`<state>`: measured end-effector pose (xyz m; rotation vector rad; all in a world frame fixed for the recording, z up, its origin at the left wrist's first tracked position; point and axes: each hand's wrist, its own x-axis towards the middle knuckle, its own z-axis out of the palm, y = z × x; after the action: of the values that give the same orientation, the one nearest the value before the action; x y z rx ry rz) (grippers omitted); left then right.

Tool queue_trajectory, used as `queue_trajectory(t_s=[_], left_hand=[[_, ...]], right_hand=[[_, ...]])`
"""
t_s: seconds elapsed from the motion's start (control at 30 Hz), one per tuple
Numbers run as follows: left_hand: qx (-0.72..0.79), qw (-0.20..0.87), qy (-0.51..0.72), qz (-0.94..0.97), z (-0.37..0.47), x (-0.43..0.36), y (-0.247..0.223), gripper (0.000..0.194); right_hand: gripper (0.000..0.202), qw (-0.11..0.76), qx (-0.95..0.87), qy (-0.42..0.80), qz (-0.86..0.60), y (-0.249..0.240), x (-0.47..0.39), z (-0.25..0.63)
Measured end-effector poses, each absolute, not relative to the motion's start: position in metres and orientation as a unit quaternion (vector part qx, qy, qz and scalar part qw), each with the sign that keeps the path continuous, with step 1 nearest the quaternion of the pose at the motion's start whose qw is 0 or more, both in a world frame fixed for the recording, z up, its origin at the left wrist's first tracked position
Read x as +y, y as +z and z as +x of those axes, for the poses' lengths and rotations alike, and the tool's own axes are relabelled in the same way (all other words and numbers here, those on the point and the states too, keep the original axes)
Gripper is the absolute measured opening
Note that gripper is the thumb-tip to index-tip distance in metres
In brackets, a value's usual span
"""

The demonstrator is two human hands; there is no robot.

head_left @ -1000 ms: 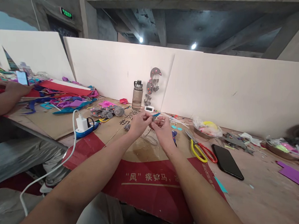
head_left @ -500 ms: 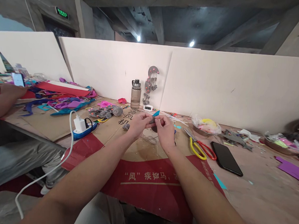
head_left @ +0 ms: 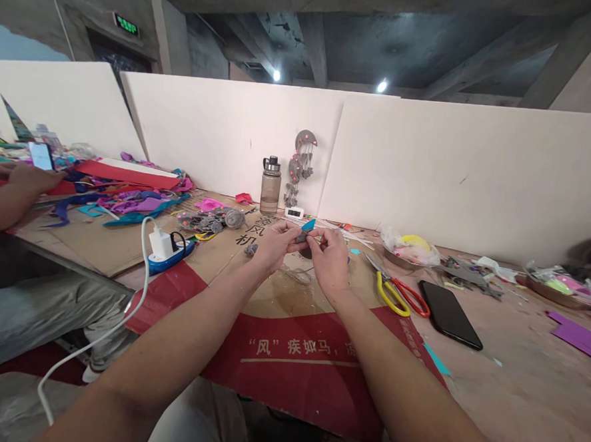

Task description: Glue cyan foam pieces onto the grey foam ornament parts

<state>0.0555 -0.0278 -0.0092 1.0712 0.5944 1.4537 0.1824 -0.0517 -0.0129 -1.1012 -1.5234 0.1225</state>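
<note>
My left hand (head_left: 277,245) and my right hand (head_left: 331,256) meet above the cardboard sheet, fingertips pinched together. Between them is a small grey piece (head_left: 302,237) with a blue pointed scrap (head_left: 308,225) sticking up from it; the fingers cover much of both, and I cannot tell the material. Below the hands a thin clear strand or loop (head_left: 297,275) lies on the cardboard. Just left of my left hand rests a small grey bundle (head_left: 250,249). Scissors (head_left: 394,292) with one yellow and one red handle lie to the right of my right hand.
A black phone (head_left: 450,314) lies beside the scissors. Behind my hands stand a water bottle (head_left: 270,187) and a grey hanging ornament (head_left: 301,165) against the white board. A blue power strip (head_left: 170,257) with a white cable is at left. Another person's hand (head_left: 35,180) is at far left.
The camera view has shifted slightly, so the scene sits a little further right. My right fingers have spread slightly; both hands keep hold of the grey piece.
</note>
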Motion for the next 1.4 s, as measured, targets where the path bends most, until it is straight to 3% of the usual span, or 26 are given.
queue_trajectory(t_s=[0.97, 1.4], left_hand=[[0.272, 0.576, 0.606, 0.476, 0.058, -0.031, -0.008, 0.024], [0.294, 0.6, 0.558, 0.493, 0.046, -0.021, -0.007, 0.022]], right_hand=[[0.014, 0.576, -0.654, 0.083, -0.483, -0.009, -0.043, 0.196], [0.027, 0.562, -0.621, 0.323, -0.44, -0.008, -0.035, 0.2]])
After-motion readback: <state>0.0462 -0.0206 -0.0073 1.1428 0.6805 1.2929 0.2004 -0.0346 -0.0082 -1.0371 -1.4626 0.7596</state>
